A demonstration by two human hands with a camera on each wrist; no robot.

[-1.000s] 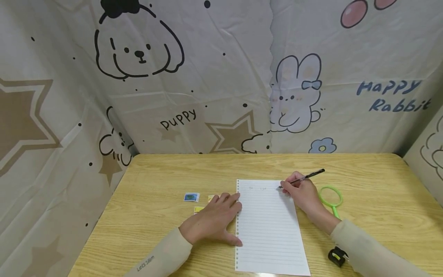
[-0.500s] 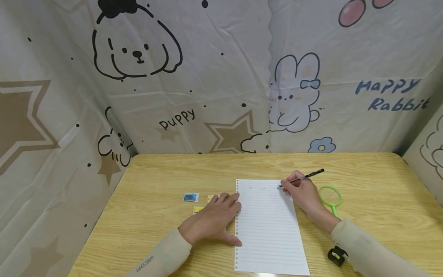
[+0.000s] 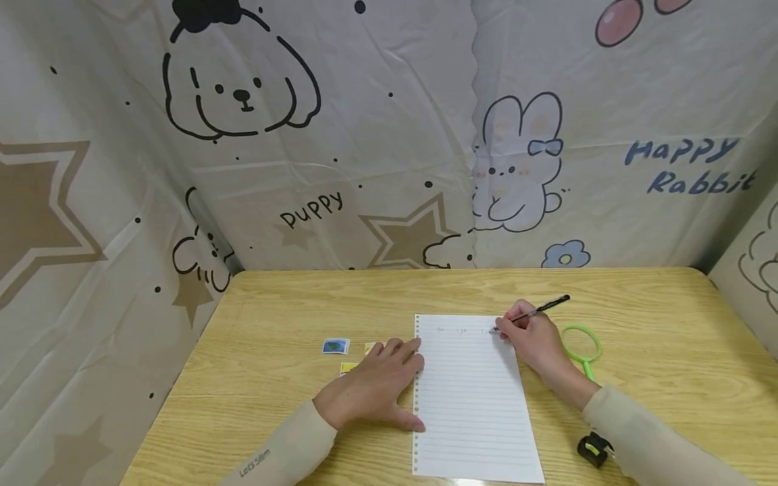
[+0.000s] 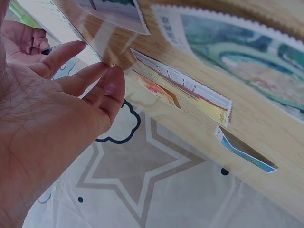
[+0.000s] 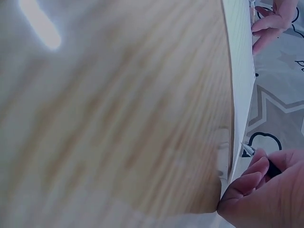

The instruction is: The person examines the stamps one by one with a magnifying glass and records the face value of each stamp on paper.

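A lined, hole-punched sheet of paper [image 3: 468, 412] lies on the table, with small faint handwriting along its top line. My right hand [image 3: 537, 344] pinches a black pen [image 3: 553, 303], its tip at the paper near the upper right. In the right wrist view the pen's metal tip [image 5: 248, 149] pokes out past the curled fingers. My left hand [image 3: 379, 385] rests with spread fingers along the sheet's punched left edge. Beside and partly under that hand are several postage stamps, including a blue one [image 3: 335, 346] and a yellow one [image 3: 348, 368]; the left wrist view shows a green one [image 4: 242, 54] up close.
A green magnifying glass [image 3: 587, 370] lies right of the paper, next to the right forearm. Nearer the front is a small black object with a yellow label [image 3: 592, 449], partly covered by the sleeve. Printed cloth [image 3: 389, 135] hangs behind the wooden table [image 3: 273, 304].
The pen tip has shifted slightly right, and fresh faint marks show in the third group on the top line. My left hand stays in place.
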